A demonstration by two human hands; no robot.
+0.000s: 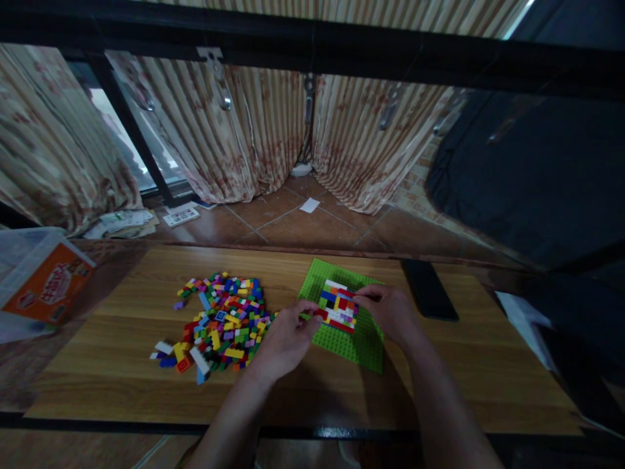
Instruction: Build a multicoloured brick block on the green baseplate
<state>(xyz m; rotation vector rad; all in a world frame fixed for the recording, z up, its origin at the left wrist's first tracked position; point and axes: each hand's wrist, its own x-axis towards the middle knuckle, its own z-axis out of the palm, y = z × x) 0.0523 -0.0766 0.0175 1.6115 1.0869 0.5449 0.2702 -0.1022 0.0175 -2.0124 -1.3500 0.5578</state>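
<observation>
A green studded baseplate (368, 348) lies on the wooden table with a low build of toy bricks (339, 312) on it, in red, white, blue, yellow and purple. A dark gap shows inside the build. At its left edge is my left hand (290, 335), thumb and forefinger curled together beside a red brick. My right hand (390, 311) reaches in from the right, its fingers pinched at the upper right edge of the build. Whatever lies between the fingertips of either hand is too small to make out. Left of my left hand spreads a pile of loose bricks (234, 322).
A black phone (430, 290) lies on the table (469, 365) right of the baseplate. A clear plastic tub (29, 254) with an orange label stands past the left end. Papers (122, 223) lie on the tiled floor, before striped curtains (268, 130).
</observation>
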